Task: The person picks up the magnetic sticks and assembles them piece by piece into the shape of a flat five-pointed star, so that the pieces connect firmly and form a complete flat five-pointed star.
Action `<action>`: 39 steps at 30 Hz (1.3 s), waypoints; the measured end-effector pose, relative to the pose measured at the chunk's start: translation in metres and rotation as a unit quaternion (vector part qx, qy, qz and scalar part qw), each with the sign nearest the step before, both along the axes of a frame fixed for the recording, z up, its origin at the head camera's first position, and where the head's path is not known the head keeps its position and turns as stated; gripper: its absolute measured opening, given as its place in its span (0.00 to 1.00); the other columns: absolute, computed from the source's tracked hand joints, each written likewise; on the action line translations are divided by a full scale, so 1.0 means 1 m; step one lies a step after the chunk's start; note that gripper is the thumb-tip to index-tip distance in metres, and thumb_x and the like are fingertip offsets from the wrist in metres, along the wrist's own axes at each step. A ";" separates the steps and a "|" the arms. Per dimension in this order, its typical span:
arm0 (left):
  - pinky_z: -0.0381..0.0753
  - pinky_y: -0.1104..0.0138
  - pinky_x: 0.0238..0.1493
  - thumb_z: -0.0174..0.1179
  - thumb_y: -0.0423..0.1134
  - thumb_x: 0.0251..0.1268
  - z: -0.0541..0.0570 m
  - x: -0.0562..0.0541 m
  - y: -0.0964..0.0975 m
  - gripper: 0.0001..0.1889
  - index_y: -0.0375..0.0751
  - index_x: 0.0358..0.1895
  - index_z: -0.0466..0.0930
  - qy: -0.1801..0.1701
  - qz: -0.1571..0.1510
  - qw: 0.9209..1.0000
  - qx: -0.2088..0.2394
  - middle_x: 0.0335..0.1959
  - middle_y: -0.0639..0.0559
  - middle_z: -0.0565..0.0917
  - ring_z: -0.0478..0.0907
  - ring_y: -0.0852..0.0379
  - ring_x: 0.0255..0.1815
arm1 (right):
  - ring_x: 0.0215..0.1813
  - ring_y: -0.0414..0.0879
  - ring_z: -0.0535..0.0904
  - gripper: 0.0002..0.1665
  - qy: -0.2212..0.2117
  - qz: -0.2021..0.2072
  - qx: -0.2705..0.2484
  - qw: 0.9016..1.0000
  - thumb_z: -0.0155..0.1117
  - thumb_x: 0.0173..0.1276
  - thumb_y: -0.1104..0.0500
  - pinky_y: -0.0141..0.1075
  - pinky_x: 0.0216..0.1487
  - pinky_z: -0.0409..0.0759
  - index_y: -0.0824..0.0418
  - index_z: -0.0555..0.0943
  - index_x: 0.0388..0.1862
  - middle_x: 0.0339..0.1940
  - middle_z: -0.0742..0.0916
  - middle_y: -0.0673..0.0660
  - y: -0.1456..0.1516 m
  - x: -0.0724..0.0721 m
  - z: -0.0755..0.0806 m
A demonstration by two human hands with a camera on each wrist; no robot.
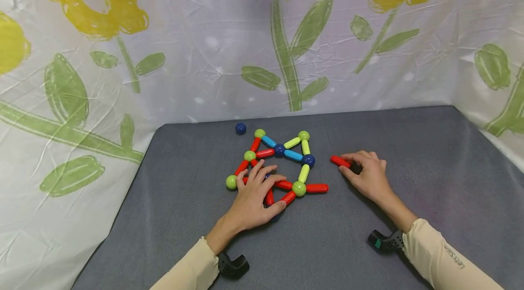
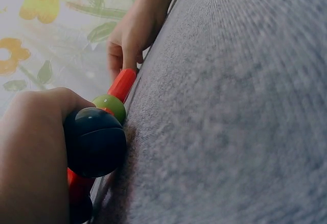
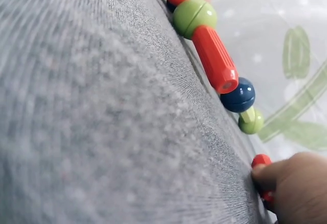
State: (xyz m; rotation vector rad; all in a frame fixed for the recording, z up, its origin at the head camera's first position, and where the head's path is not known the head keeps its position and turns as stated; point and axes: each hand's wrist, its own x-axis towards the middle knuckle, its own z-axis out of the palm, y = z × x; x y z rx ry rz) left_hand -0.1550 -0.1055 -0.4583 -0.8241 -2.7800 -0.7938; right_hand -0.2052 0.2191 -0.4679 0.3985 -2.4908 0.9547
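Observation:
My right hand (image 1: 370, 176) pinches a red magnetic rod (image 1: 340, 161) between thumb and fingers, low over the table. The rod's end also shows past the thumb in the right wrist view. To the left lies a flat frame of magnetic rods and balls in red, blue and yellow-green. My left hand (image 1: 254, 196) rests over its near-left part with spread fingers, hiding some pieces. Its thumb lies beside a dark blue ball (image 2: 95, 142). From a green ball (image 1: 299, 188) a red rod (image 1: 317, 188) sticks out rightward, its outer end free and apart from the right hand.
A loose dark blue ball (image 1: 240, 128) sits behind the frame, near the back edge of the grey table (image 1: 434, 153). A cloth printed with yellow flowers (image 1: 196, 53) hangs behind and at the sides. Both wrists wear black straps.

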 end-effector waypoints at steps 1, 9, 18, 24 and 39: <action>0.38 0.33 0.69 0.58 0.58 0.64 0.000 0.000 0.000 0.27 0.57 0.66 0.76 0.001 0.000 1.000 0.001 0.75 0.47 0.69 0.48 0.39 0.83 | 0.36 0.49 0.70 0.15 -0.005 0.004 0.003 1.000 0.78 0.58 0.63 0.43 0.41 0.51 0.63 0.89 0.45 0.36 0.88 0.59 -0.001 0.000 0.000; 0.39 0.33 0.69 0.58 0.59 0.64 0.000 0.000 -0.001 0.27 0.58 0.66 0.76 0.000 0.001 1.000 -0.006 0.75 0.48 0.68 0.48 0.38 0.83 | 0.33 0.42 0.70 0.11 -0.015 0.046 0.008 0.999 0.80 0.58 0.59 0.42 0.42 0.52 0.60 0.89 0.39 0.25 0.83 0.48 -0.007 0.005 0.000; 0.40 0.33 0.68 0.57 0.58 0.65 -0.001 0.000 -0.001 0.27 0.57 0.66 0.76 0.002 -0.005 1.000 -0.003 0.75 0.47 0.69 0.48 0.38 0.83 | 0.32 0.40 0.70 0.09 -0.038 0.074 -0.020 0.996 0.79 0.59 0.58 0.41 0.44 0.53 0.58 0.90 0.38 0.25 0.82 0.45 -0.016 0.011 0.001; 0.40 0.34 0.69 0.58 0.59 0.65 0.000 0.000 0.000 0.27 0.58 0.67 0.75 -0.001 -0.010 1.000 -0.008 0.75 0.48 0.69 0.48 0.40 0.84 | 0.31 0.39 0.69 0.09 -0.044 0.077 -0.023 0.996 0.79 0.59 0.58 0.40 0.44 0.54 0.57 0.90 0.38 0.25 0.82 0.45 -0.016 0.011 0.001; 0.40 0.34 0.69 0.58 0.58 0.64 0.001 0.000 0.001 0.27 0.59 0.66 0.76 -0.003 -0.015 1.000 -0.006 0.75 0.49 0.69 0.48 0.39 0.84 | 0.29 0.36 0.70 0.12 -0.056 0.115 -0.031 0.991 0.79 0.59 0.57 0.33 0.41 0.57 0.56 0.89 0.42 0.26 0.80 0.42 -0.016 0.012 0.001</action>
